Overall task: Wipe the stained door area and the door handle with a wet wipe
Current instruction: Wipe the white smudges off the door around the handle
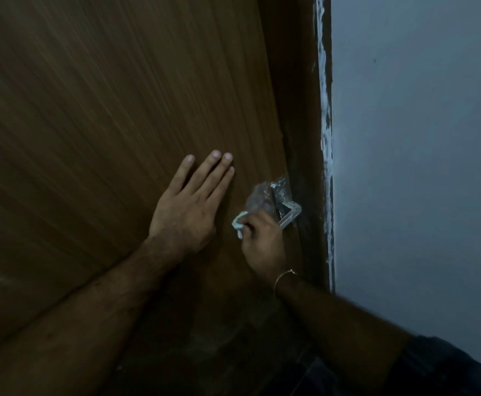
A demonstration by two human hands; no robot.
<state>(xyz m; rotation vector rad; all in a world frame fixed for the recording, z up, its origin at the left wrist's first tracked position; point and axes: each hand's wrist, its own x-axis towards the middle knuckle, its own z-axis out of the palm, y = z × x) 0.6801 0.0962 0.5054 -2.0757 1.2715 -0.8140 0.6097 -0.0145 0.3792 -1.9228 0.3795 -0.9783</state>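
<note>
A brown wood-grain door (105,110) fills the left of the view. Its metal handle (289,214) sits near the door's right edge, partly covered in clear plastic film (262,195). My left hand (189,205) lies flat on the door, fingers spread, just left of the handle. My right hand (262,241) is closed around a white wet wipe (238,222) and presses it against the door right beside the handle's lower end. Most of the wipe is hidden in my fist. No stain stands out in the dim light.
A dark door frame (302,124) with rough white paint smears (326,124) runs down the right of the door. Beyond it is a pale blue-grey wall (419,138). A thin bracelet (283,277) is on my right wrist.
</note>
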